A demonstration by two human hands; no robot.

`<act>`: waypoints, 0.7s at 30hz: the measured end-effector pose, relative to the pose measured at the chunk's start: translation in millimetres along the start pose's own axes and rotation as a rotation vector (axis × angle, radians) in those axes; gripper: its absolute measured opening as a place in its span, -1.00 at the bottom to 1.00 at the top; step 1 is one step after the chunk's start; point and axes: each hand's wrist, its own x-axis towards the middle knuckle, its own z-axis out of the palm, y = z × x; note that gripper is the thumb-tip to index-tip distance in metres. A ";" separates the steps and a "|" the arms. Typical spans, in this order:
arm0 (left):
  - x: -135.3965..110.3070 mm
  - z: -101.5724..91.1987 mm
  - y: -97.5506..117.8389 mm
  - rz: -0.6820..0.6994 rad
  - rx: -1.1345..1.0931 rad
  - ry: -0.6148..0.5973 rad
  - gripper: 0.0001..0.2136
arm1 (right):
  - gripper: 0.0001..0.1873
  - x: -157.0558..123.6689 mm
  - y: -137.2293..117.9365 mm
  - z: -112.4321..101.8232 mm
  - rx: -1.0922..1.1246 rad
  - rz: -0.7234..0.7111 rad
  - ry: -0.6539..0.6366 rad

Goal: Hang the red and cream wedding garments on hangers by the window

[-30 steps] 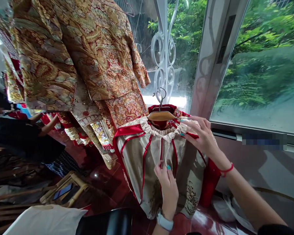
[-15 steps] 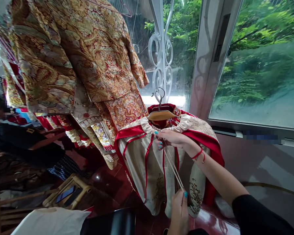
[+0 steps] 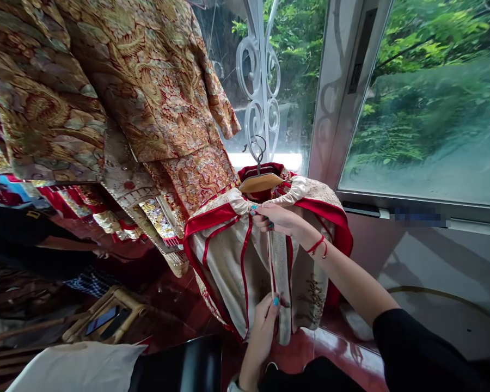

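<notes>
A cream garment [image 3: 224, 256] with red trim, gold embroidery and a gathered cream band [image 3: 294, 191] hangs over a wooden hanger [image 3: 261, 182]. At the front of the band my right hand [image 3: 276, 216] is closed in a pinch, with the top of a pale cord [image 3: 271, 261] at its fingers. The cord runs straight down over the garment to my left hand [image 3: 263, 316]. My left hand is closed on the lower part of the cord. Parts of the right fingers' grip are hidden.
Gold-and-red embroidered jackets [image 3: 159, 98] hang at left. A white scrollwork rack [image 3: 265, 81] stands before the windows [image 3: 424, 109]. At lower left are a bamboo stool [image 3: 126, 316] with phones on it, white cloth [image 3: 81, 367], and a person in black [image 3: 32, 245].
My left hand has moved left and up with the cord, which now hangs nearly vertical. My right hand stays at the band. The camera view has shifted slightly.
</notes>
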 end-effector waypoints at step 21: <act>60.9 -20.6 91.9 0.390 0.370 0.283 -0.49 | -0.70 -2.1 4.0 24.4 -0.043 -0.120 0.149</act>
